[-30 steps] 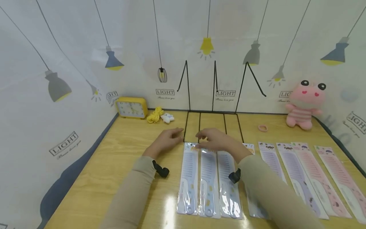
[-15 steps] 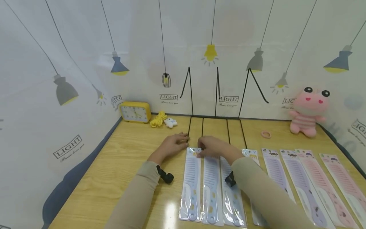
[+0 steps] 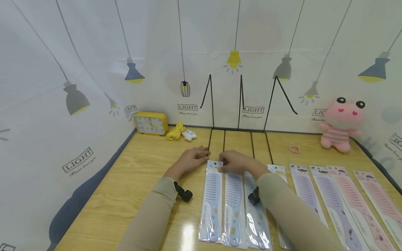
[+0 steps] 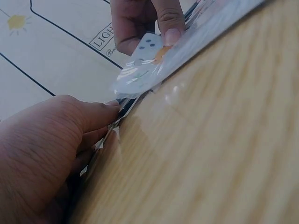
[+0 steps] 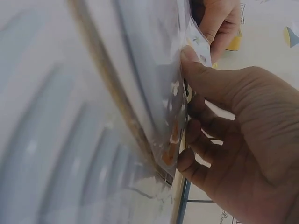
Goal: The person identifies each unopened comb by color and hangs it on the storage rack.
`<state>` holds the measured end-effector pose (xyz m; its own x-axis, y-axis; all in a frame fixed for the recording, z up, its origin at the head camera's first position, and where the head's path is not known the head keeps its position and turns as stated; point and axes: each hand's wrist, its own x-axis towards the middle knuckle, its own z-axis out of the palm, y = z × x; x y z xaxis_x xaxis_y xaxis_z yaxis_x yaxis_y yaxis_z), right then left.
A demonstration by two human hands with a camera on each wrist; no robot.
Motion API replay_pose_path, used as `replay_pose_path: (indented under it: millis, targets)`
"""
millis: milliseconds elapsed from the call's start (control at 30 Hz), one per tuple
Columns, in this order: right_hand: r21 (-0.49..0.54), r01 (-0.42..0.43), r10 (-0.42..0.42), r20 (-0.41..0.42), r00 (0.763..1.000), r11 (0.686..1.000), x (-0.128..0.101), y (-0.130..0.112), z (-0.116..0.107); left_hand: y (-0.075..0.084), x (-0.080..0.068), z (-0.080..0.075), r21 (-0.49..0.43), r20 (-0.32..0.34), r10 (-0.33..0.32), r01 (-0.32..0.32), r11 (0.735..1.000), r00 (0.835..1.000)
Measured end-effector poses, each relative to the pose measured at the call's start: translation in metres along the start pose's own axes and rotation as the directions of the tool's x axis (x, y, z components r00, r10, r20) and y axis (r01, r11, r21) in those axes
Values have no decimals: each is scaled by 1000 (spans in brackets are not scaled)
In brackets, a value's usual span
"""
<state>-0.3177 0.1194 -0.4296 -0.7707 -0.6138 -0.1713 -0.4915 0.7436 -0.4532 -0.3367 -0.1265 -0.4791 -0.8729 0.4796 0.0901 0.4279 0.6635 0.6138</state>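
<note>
Three blue combs in clear packets lie side by side on the wooden table (image 3: pixel 132 181). The leftmost packet (image 3: pixel 211 202) has its printed header raised off the wood. My right hand (image 3: pixel 223 166) pinches that header (image 4: pixel 140 70) between thumb and fingers, as the right wrist view (image 5: pixel 187 93) shows close up. My left hand (image 3: pixel 201 157) is at the packet's top left edge, thumb and finger pinching the plastic (image 4: pixel 105 123). A black wire rack (image 3: pixel 238 139) stands just behind both hands. The right hand hides the tops of the second packet (image 3: pixel 233 209) and the third (image 3: pixel 255 212).
Purple comb packets (image 3: pixel 333 205) and pink ones (image 3: pixel 373 205) lie in a row to the right. At the back are a yellow clock (image 3: pixel 150 123), yellow cord (image 3: pixel 176 131), a small white toy (image 3: pixel 189 135), a pink hair tie (image 3: pixel 294 149) and a pink plush (image 3: pixel 340 125).
Both hands have closed in on the top of the leftmost packet, the right hand shifting left. The header has lifted slightly. The head view has tilted a little.
</note>
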Motion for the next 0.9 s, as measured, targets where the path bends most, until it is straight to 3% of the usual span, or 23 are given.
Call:
replay_pose_path:
  millis: [200, 300, 333, 400, 533, 600, 667, 700, 767, 800, 900]
  targets:
    - [133, 103, -96, -60, 994, 986, -9, 1, -10, 3, -2, -1, 3, -2, 5, -5, 1000, 1000]
    - [332, 143, -102, -137, 985, 933, -17, -4, -20, 0, -1, -1, 3, -8, 14, -14, 1000, 1000]
    - [422, 162, -99, -169, 981, 892, -20, -6, -23, -2, -1, -1, 7, -12, 14, -14, 1000, 1000]
    - [593, 209, -82, -234, 969, 777, -25, -11, -28, -5, 0, -1, 12, -24, 15, -15, 1000, 1000]
    - [769, 344, -22, -395, 918, 539, -33, -21, -37, -7, 1, 0, 8, -24, -1, 1, 1000, 1000]
    - [778, 420, 8, -479, 878, 468, -36, -28, -43, -7, 0, 1, -14, -8, -15, 15, 1000, 1000]
    - [755, 500, 20, -560, 828, 423, -38, -39, -49, -7, -1, 2, -26, 5, -22, 23, 999, 1000]
    - [728, 537, 19, -600, 800, 426, -39, -45, -52, -7, -2, 2, -25, 10, -25, 25, 999, 1000]
    - [647, 593, 18, -682, 731, 479, -41, -59, -59, -5, -3, 2, -19, 10, -29, 29, 999, 1000]
    - [598, 610, 17, -721, 692, 520, -42, -66, -63, -5, -3, 1, -12, 6, -27, 27, 1000, 1000]
    - [398, 611, -17, -829, 559, 685, -39, -86, -73, -1, -4, 0, 1, -4, -26, 26, 1000, 1000]
